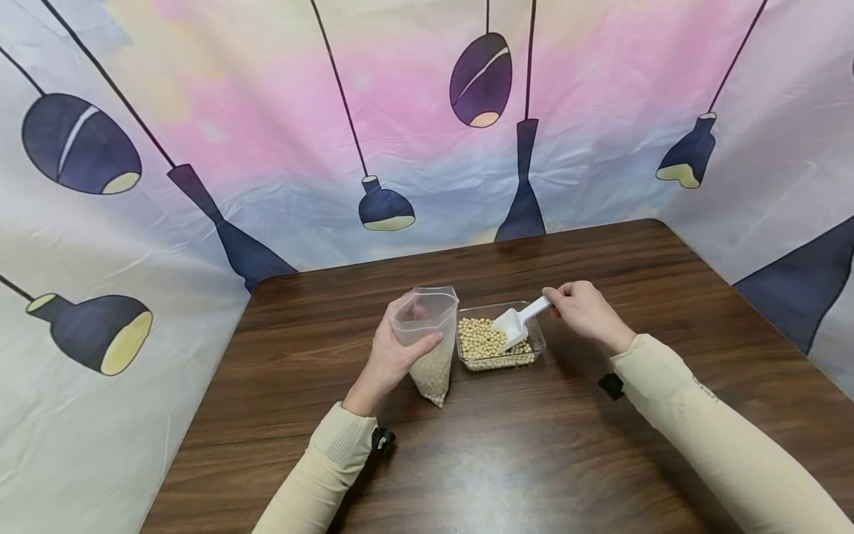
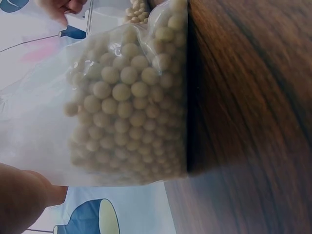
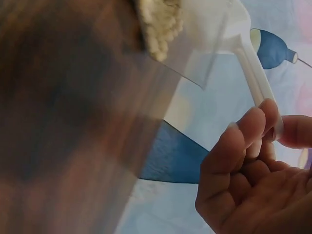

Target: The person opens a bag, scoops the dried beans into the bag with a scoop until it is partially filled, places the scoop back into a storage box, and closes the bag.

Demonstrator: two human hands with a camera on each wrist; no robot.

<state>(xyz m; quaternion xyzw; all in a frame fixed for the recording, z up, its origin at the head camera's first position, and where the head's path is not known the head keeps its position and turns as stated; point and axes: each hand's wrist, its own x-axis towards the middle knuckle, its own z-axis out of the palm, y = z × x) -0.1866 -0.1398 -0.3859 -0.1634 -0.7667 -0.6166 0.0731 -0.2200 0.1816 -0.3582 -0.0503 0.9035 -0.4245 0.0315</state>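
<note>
I have the left hand (image 1: 392, 350) round a tall, translucent plastic bag (image 1: 435, 365), its fingers curled about the side, with the thumb across the near face. The bag's mouth gapes upward, and pale yellow, round beans fill its lower part; I can't tell whether its bottom corner touches the dark brown, wood-grained worktop (image 1: 547, 452).

Just to the right of the bag stands a clear, rectangular plastic container (image 1: 540, 343), resting on the worktop with more of the same beans (image 1: 475, 340) inside, heaped toward its left. My right hand (image 1: 586, 310) pinches the handle end of a white plastic scoop (image 1: 512, 324) between thumb and fingers, the other fingers curled in. The scoop slants down to the left, its blade inside the container against the beans.

Both forearms wear cream sleeves (image 1: 700, 415). Behind the worktop hangs a pastel fabric backdrop (image 1: 427, 141) printed with dark blue lamps.
</note>
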